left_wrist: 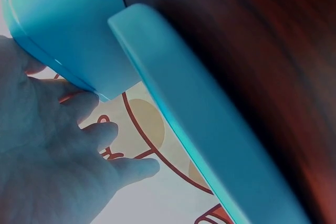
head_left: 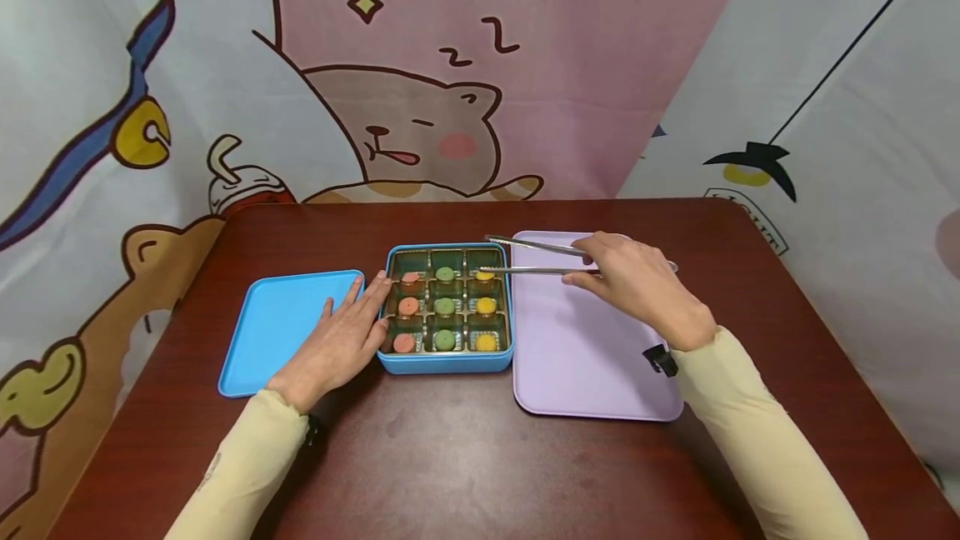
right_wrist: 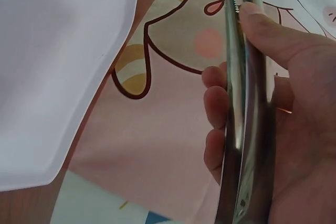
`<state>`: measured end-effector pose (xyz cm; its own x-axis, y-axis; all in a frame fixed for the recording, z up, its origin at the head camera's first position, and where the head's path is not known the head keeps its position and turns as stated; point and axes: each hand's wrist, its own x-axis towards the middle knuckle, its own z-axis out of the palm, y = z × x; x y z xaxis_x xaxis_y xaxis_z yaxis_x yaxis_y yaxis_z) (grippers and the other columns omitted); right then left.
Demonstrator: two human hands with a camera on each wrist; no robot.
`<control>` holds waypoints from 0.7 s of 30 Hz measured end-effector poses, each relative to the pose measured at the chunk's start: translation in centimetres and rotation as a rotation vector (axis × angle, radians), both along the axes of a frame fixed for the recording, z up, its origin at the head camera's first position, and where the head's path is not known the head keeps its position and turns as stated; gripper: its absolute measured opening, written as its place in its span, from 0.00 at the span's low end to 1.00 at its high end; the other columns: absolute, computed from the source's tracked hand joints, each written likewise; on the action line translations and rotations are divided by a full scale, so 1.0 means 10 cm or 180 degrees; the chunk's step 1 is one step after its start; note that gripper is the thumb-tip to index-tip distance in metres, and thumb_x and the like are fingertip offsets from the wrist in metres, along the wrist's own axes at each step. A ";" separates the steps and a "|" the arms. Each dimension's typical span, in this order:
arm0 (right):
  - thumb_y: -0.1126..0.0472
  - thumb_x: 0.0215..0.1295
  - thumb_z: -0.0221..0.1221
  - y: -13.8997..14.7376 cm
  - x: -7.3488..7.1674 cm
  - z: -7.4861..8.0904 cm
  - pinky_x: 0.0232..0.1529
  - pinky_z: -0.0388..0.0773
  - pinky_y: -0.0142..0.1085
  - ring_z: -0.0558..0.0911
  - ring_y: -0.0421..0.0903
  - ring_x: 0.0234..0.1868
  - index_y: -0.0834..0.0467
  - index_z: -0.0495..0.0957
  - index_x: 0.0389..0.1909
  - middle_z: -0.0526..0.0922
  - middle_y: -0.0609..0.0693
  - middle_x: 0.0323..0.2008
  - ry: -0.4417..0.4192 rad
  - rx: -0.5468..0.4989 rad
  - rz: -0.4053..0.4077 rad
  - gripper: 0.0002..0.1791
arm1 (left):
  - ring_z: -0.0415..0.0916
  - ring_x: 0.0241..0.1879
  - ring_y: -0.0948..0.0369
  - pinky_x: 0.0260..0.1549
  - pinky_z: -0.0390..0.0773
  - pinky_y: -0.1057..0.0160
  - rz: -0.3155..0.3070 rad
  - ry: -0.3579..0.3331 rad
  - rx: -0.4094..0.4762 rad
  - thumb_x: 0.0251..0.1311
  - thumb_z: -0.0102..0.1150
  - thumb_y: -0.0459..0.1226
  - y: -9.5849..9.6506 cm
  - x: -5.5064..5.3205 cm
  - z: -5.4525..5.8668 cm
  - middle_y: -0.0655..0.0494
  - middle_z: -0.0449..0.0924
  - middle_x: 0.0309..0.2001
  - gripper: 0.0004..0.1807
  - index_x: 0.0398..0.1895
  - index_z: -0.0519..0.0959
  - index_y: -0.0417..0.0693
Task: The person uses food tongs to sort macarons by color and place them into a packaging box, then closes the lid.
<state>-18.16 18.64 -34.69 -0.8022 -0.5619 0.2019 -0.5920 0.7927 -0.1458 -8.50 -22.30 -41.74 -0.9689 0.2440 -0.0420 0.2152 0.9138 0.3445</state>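
Observation:
My right hand [head_left: 637, 282] grips a pair of metal tongs [head_left: 542, 271], thumb on one arm and fingers curled round the other in the right wrist view. The tong arms stand apart; the nearer tip overlaps a yellow disc in the back right compartment of the blue box [head_left: 446, 365]. That box has a gold divided insert with pink discs [head_left: 408, 307] on the left, green discs [head_left: 445, 307] in the middle and yellow discs [head_left: 486, 307] on the right. My left hand [head_left: 335, 348], fingers extended, rests against the box's left side.
A flat blue lid [head_left: 288, 332] lies left of the box, partly under my left hand in the head view. To the right is a flat lilac tray [head_left: 592, 369], beneath my right hand. The brown table [head_left: 450, 465] meets a cartoon-print cloth [head_left: 585, 40] behind.

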 end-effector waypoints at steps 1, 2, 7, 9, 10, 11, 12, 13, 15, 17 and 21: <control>0.47 0.64 0.72 0.04 0.02 0.00 0.35 0.83 0.51 0.84 0.50 0.41 0.61 0.82 0.56 0.86 0.54 0.42 -0.0028 -0.0024 -0.0029 0.27 | 0.37 0.82 0.44 0.71 0.43 0.26 -0.0004 0.0005 -0.0003 0.82 0.39 0.48 0.00 0.00 0.00 0.52 0.42 0.84 0.35 0.85 0.48 0.48; 0.47 0.65 0.71 0.07 0.04 0.00 0.36 0.83 0.51 0.84 0.50 0.42 0.61 0.82 0.57 0.85 0.54 0.43 -0.0036 -0.0045 -0.0048 0.27 | 0.37 0.82 0.44 0.71 0.43 0.26 -0.0009 0.0011 -0.0004 0.82 0.39 0.47 0.00 -0.01 0.00 0.52 0.42 0.84 0.35 0.85 0.48 0.48; 0.47 0.65 0.71 0.28 0.18 0.02 0.38 0.82 0.51 0.84 0.50 0.41 0.62 0.79 0.61 0.85 0.55 0.44 -0.0040 -0.0194 -0.0124 0.30 | 0.37 0.82 0.44 0.71 0.43 0.26 -0.0030 -0.0004 -0.0022 0.82 0.38 0.47 -0.01 -0.01 -0.01 0.51 0.42 0.84 0.34 0.85 0.48 0.48; 0.48 0.64 0.72 0.36 0.23 0.02 0.37 0.82 0.49 0.84 0.49 0.40 0.63 0.78 0.62 0.85 0.54 0.43 -0.0022 -0.0263 -0.0160 0.32 | 0.37 0.82 0.44 0.71 0.43 0.25 -0.0029 -0.0012 -0.0026 0.82 0.37 0.47 -0.01 0.00 -0.01 0.50 0.42 0.84 0.34 0.85 0.48 0.47; 0.48 0.64 0.72 0.40 0.26 0.02 0.37 0.82 0.49 0.84 0.49 0.40 0.63 0.77 0.63 0.84 0.54 0.43 -0.0008 -0.0295 -0.0175 0.33 | 0.36 0.82 0.44 0.71 0.42 0.25 -0.0023 -0.0016 -0.0030 0.82 0.38 0.47 -0.01 0.00 -0.01 0.50 0.42 0.84 0.34 0.85 0.48 0.48; 0.49 0.64 0.73 0.44 0.29 0.01 0.37 0.82 0.49 0.84 0.48 0.40 0.63 0.76 0.63 0.84 0.54 0.42 0.0014 -0.0331 -0.0191 0.33 | 0.36 0.82 0.44 0.71 0.42 0.26 -0.0014 -0.0026 -0.0028 0.82 0.38 0.47 -0.01 0.00 -0.01 0.51 0.42 0.84 0.34 0.85 0.48 0.48; 0.50 0.63 0.73 0.48 0.32 0.01 0.37 0.81 0.49 0.84 0.48 0.40 0.64 0.76 0.63 0.84 0.53 0.42 0.0033 -0.0374 -0.0199 0.34 | 0.36 0.82 0.44 0.71 0.42 0.26 -0.0007 -0.0030 -0.0034 0.82 0.38 0.48 -0.02 0.00 -0.01 0.51 0.42 0.84 0.34 0.85 0.48 0.48; 0.51 0.62 0.74 0.51 0.34 0.01 0.37 0.81 0.49 0.83 0.47 0.40 0.63 0.76 0.63 0.84 0.53 0.42 0.0052 -0.0409 -0.0217 0.33 | 0.36 0.82 0.44 0.71 0.42 0.26 0.0002 -0.0035 -0.0032 0.82 0.39 0.48 -0.02 0.00 -0.01 0.51 0.41 0.84 0.35 0.85 0.48 0.48; 0.53 0.62 0.74 0.59 0.38 -0.01 0.37 0.80 0.47 0.82 0.45 0.38 0.63 0.77 0.62 0.83 0.51 0.40 0.0095 -0.0466 -0.0242 0.32 | 0.35 0.82 0.45 0.71 0.42 0.26 0.0008 -0.0041 -0.0027 0.82 0.39 0.48 -0.01 0.00 0.00 0.52 0.42 0.84 0.35 0.85 0.48 0.49; 0.54 0.61 0.75 0.66 0.43 -0.02 0.36 0.79 0.46 0.80 0.44 0.37 0.61 0.78 0.60 0.81 0.49 0.39 0.0111 -0.0505 -0.0269 0.30 | 0.35 0.82 0.45 0.71 0.42 0.26 0.0001 -0.0047 -0.0021 0.82 0.39 0.48 -0.01 -0.01 0.00 0.52 0.41 0.84 0.35 0.85 0.48 0.48; 0.56 0.60 0.75 0.82 0.51 -0.03 0.34 0.79 0.46 0.80 0.43 0.35 0.60 0.79 0.56 0.81 0.48 0.37 0.0097 -0.0547 -0.0355 0.26 | 0.35 0.82 0.45 0.71 0.42 0.26 -0.0026 -0.0052 -0.0011 0.82 0.38 0.47 0.00 -0.01 0.00 0.52 0.41 0.85 0.35 0.85 0.47 0.48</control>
